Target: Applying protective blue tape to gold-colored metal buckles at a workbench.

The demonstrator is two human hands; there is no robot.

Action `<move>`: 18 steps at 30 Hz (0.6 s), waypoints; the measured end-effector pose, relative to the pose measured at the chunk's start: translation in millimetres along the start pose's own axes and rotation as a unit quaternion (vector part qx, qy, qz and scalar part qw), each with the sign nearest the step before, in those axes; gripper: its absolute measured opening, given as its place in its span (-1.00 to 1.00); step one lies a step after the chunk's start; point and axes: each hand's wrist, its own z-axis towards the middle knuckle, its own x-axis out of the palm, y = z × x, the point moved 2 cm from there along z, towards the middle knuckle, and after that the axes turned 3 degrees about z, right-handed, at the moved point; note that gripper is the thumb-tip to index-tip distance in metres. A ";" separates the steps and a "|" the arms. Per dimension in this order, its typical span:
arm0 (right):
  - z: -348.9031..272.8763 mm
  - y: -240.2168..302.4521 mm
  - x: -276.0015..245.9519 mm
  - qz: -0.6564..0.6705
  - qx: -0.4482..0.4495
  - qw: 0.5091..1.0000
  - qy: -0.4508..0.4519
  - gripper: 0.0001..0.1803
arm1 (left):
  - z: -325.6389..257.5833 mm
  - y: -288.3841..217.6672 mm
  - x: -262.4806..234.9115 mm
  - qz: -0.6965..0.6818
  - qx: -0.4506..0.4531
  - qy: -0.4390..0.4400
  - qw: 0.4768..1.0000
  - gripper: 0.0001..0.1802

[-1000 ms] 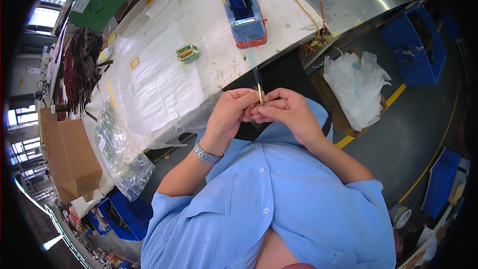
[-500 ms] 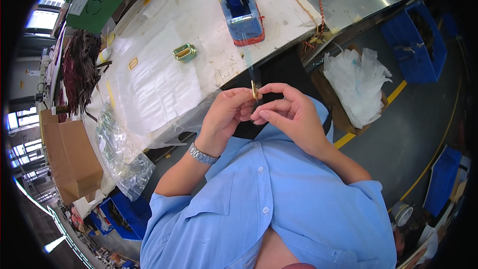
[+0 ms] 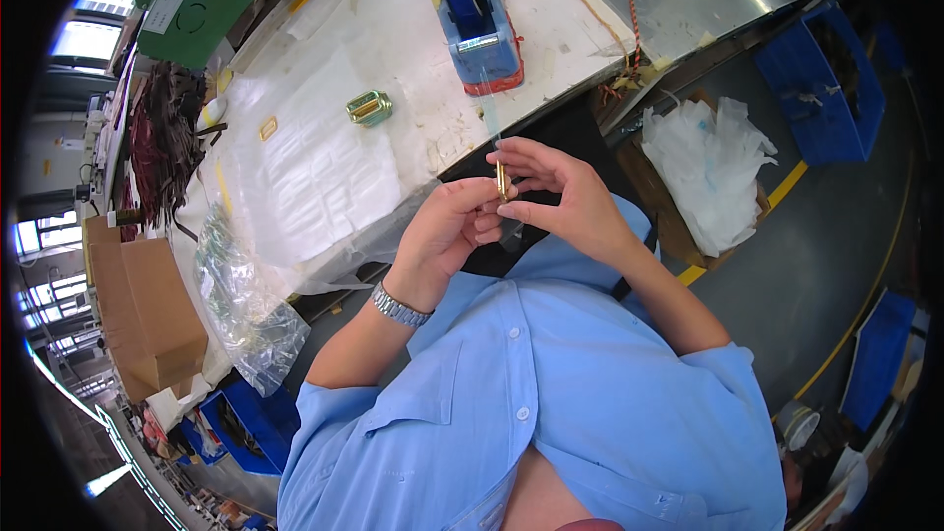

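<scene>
head view, both hands pinching gold part, just off table edge

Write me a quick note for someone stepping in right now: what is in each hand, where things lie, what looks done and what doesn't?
Left hand: fingertips pinch the small brass-coloured part from the left.
Right hand: fingers grip the same part from the right, held upright in front of the chest.
A strip of clear tape runs from the blue tape dispenser on the white table down to the part.
A second small brass piece lies on the table, left of the dispenser.
Done: tape drawn to the part.
Left: tape appears uncut; how far it is wrapped cannot be told.
</scene>
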 end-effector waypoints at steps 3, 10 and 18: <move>3.8 3.5 1.6 0.020 -0.003 1.000 0.016 -0.19 | -0.8 -1.5 -1.5 -0.005 -0.001 -0.002 1.000 -0.79; 7.7 -3.3 2.8 0.046 0.011 0.999 0.019 -0.25 | 5.1 -7.5 -1.9 -0.038 -0.058 -0.020 0.997 -0.81; 10.5 -6.6 2.7 0.067 0.026 0.997 0.016 -0.28 | 9.2 -6.3 -5.7 -0.104 -0.102 -0.006 0.989 -0.82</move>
